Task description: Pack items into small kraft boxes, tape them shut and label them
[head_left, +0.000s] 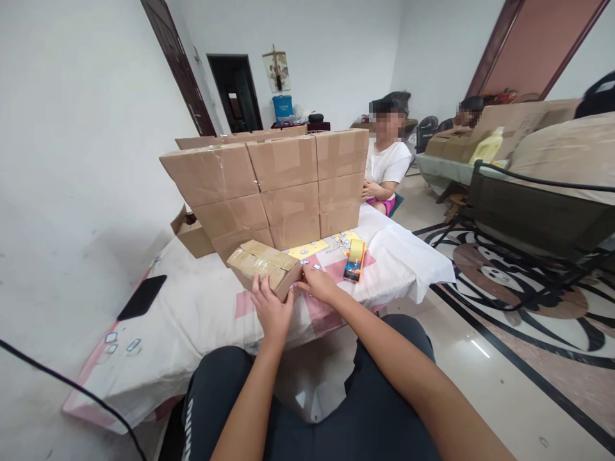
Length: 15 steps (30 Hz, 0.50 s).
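Note:
A small cardboard box (263, 262) with clear tape along its top lies on the cloth-covered table in front of me. My left hand (270, 307) grips its near side, fingers on the top and thumb at the near right corner. At the box's right end, my right hand (317, 283) has its fingers closed against the edge; the fingertips are partly hidden. To the right of my right hand lies an orange tape dispenser (354, 261) with a yellowish roll. Just behind the box rises a stack of taped cardboard boxes (283, 186).
An opened carton (195, 235) stands left of the stack, and a black flat tablet-like item (142, 298) lies on the table's left side. Across the table sits a person in a white shirt (387, 160). A dark folding chair (538, 211) stands to the right.

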Each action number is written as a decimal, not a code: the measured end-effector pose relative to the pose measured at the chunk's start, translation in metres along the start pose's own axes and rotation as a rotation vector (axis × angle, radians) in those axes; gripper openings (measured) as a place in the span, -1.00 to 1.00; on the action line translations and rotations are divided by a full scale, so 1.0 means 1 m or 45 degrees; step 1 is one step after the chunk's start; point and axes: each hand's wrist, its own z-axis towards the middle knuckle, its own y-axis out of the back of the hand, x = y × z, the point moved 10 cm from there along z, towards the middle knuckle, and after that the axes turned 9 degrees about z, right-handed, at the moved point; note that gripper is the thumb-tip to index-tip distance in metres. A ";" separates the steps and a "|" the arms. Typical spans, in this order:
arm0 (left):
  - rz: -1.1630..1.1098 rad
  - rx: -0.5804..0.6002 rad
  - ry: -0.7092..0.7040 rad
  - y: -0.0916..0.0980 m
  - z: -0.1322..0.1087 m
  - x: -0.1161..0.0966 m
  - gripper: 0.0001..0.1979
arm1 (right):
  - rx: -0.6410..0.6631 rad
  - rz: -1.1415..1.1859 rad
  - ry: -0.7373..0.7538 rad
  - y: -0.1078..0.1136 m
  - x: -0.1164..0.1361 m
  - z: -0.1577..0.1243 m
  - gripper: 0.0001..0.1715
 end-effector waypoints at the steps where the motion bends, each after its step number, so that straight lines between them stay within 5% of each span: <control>1: 0.004 -0.005 -0.003 0.001 0.000 -0.001 -0.25 | 0.000 0.000 0.001 0.000 0.000 0.000 -0.50; 15: -0.061 -0.047 0.007 -0.002 0.002 0.001 -0.29 | -0.001 -0.007 -0.032 0.000 -0.004 0.001 -0.52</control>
